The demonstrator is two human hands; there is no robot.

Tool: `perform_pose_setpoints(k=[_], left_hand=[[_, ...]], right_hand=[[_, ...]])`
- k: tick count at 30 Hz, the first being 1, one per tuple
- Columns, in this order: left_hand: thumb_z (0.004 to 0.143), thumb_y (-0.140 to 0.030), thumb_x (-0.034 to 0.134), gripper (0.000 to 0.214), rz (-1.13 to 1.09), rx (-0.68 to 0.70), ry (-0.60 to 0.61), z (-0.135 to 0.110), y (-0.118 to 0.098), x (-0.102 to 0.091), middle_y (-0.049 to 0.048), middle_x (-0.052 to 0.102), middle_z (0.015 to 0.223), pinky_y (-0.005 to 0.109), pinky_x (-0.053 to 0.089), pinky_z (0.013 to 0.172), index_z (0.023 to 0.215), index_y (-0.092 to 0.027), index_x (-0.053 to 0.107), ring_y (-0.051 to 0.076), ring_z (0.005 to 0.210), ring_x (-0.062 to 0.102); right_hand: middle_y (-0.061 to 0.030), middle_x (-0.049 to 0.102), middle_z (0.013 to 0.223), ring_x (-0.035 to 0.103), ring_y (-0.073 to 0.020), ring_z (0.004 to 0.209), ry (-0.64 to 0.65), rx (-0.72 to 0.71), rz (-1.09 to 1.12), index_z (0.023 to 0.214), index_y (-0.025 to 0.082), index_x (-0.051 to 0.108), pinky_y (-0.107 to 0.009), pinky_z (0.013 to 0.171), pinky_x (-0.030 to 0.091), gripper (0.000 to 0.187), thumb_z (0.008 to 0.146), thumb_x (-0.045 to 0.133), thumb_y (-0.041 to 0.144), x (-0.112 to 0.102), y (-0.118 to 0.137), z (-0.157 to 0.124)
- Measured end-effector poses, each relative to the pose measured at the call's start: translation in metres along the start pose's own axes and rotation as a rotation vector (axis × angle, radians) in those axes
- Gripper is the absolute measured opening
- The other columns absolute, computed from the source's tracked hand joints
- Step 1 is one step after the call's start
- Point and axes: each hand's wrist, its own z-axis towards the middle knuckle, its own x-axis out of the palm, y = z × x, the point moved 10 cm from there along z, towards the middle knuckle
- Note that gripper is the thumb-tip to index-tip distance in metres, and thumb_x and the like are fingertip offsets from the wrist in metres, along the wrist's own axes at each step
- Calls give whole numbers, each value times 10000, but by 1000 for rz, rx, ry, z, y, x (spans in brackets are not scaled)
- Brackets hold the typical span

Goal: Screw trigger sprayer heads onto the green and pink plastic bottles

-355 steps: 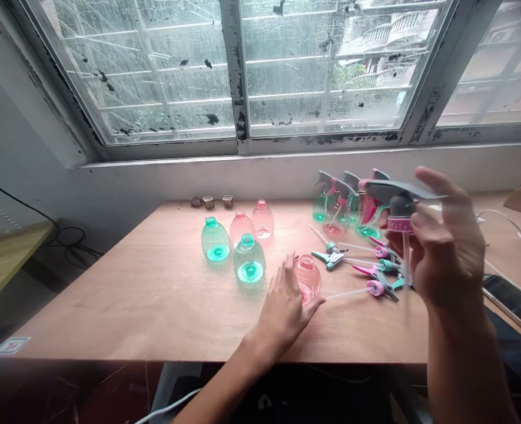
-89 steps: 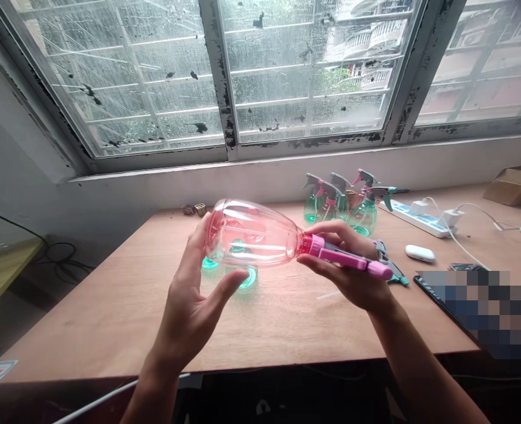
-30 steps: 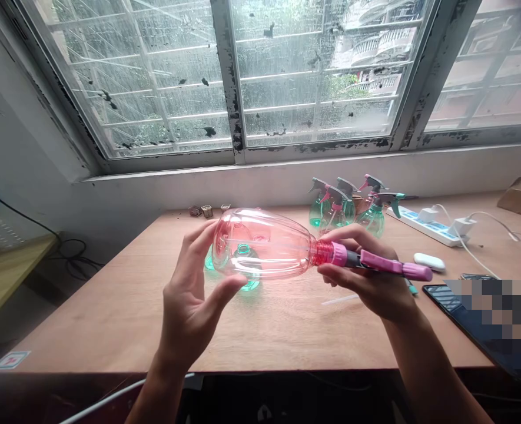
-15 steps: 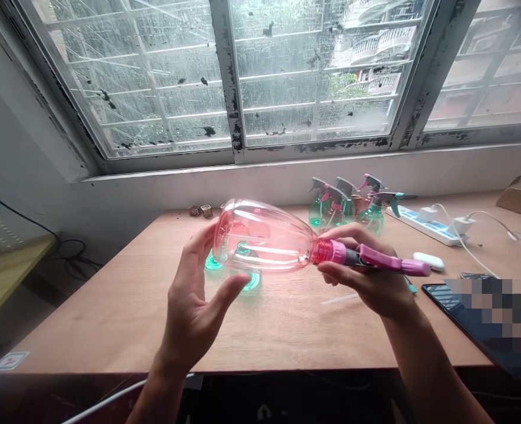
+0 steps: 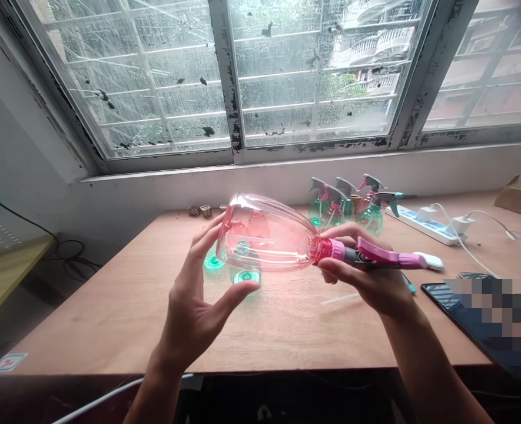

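Observation:
A clear pink spray bottle [image 5: 269, 235] lies sideways in the air over the table, its base to the left. My right hand [image 5: 375, 277] is closed round its neck, just at the pink collar. The pink and grey trigger head [image 5: 390, 257] points right, past my fingers. At the base, my left hand [image 5: 198, 294] is spread, fingers stretched along the bottle's end and thumb apart below it. Whether those fingertips touch the plastic is hard to tell. Green bottles [image 5: 245, 277] stand behind, partly seen through the pink one, along with pink bottle shapes.
Several spray bottles with trigger heads [image 5: 337, 203] stand near the wall. To their right lie a white power strip [image 5: 432, 224] with plugs, a white case [image 5: 432, 262] and a dark tablet [image 5: 454, 318]. A thin clear tube [image 5: 339, 299] rests on the table.
The pink bottle has turned slightly about its length and shifted a little, its trigger lever now standing higher. My left thumb has moved slightly right and is further below the bottle.

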Motion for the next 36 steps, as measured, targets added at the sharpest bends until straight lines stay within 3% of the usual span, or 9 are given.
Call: perform_pose_setpoints(k=[4,7,16,22,26,31,36], left_hand=[[971,-368,832,594,-80,-98,-67,-6,11,-7,89,548,1681,564,360,1358,1518,-308,610,356,1605,453],[962,-321,845,476,-119,-121,-106,-7,14,-10,55,613,1625,508,409,1335,1404,-321,669,312,1574,504],[939,-197,853,584,-25,-23,-79,3,0,-8,36,616,1582,537,383,1351,1469,-363,672,318,1573,488],[932,-489,849,757,-50,-238,9,-7,25,2,64,540,1667,544,364,1345,1607,-381,525,355,1580,463],[963,-445,827,652,-14,-317,-25,-7,36,4,61,599,1613,552,440,1290,1563,-393,575,339,1507,558],[927,-327,880,668,27,-168,-70,0,17,0,46,603,1617,509,433,1303,1535,-382,608,315,1550,514],[954,-410,841,522,-121,-218,-104,-4,18,-5,50,647,1565,457,470,1285,1442,-345,667,289,1503,574]], right_hand=[[47,786,756,733,-117,609,29,5,-15,1060,268,760,-156,520,620,321,828,966,184,5,3,-2],[39,813,807,751,-118,636,42,10,-35,1072,277,758,-153,547,632,347,820,974,178,7,3,-3],[41,789,760,723,-118,606,-25,-46,-25,1060,261,758,-170,545,640,286,854,943,187,-1,6,0],[15,844,889,788,-154,698,41,-102,-88,1104,274,740,-185,550,640,371,830,948,135,7,12,-3],[23,844,873,798,-156,714,30,-106,-99,1099,277,737,-186,567,641,341,855,923,129,7,10,-1],[32,818,807,775,-141,664,-51,-65,-121,1056,261,743,-173,545,630,281,860,934,197,-2,2,2],[16,825,931,788,-163,777,-8,-160,-201,1144,276,734,-231,642,644,351,870,916,154,0,7,-1]])
